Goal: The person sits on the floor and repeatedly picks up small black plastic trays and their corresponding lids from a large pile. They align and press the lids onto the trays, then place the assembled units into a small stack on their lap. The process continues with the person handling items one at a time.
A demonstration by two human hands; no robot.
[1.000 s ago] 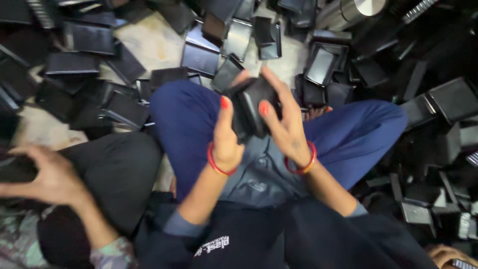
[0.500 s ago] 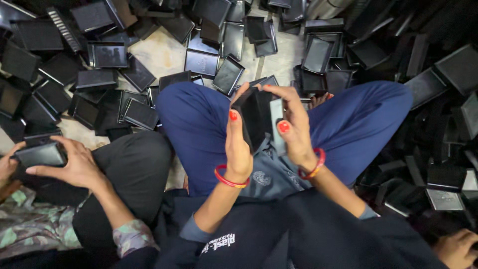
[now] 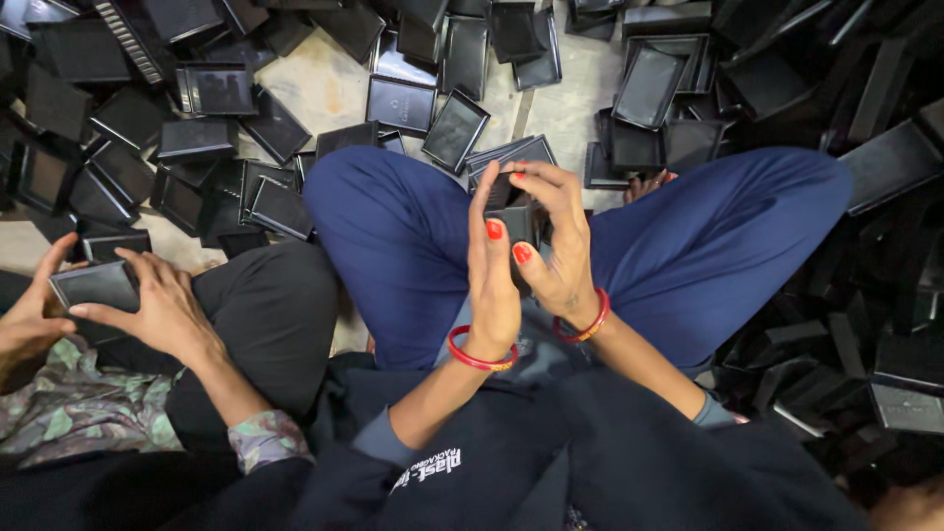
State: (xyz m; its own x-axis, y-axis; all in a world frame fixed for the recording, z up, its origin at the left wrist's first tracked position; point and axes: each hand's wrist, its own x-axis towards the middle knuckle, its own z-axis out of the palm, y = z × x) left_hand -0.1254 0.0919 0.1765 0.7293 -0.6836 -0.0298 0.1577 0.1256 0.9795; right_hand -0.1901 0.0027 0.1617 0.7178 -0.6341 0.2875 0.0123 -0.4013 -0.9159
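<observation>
We sit cross-legged on the floor in blue trousers (image 3: 393, 236); our left hand (image 3: 492, 285) and our right hand (image 3: 556, 246) meet over the lap, and between them they hold 1 small black box (image 3: 516, 221); the left hand stands upright on the left side of the box with its fingers straight and pressed flat against it; the right hand curls over the box from the far side, its fingers bent around the top edge and its thumb on the near face; each wrist carries a red bangle (image 3: 482, 359). The box is above the gap between our knees, near the middle of the scene. On the far side and on the right, many black trays (image 3: 433, 108) lie scattered and overlapping on the pale floor (image 3: 324, 88). At the left, another person's 2 hands (image 3: 157, 305) hold 1 flat black tray (image 3: 93, 285) over a dark trouser leg.
</observation>
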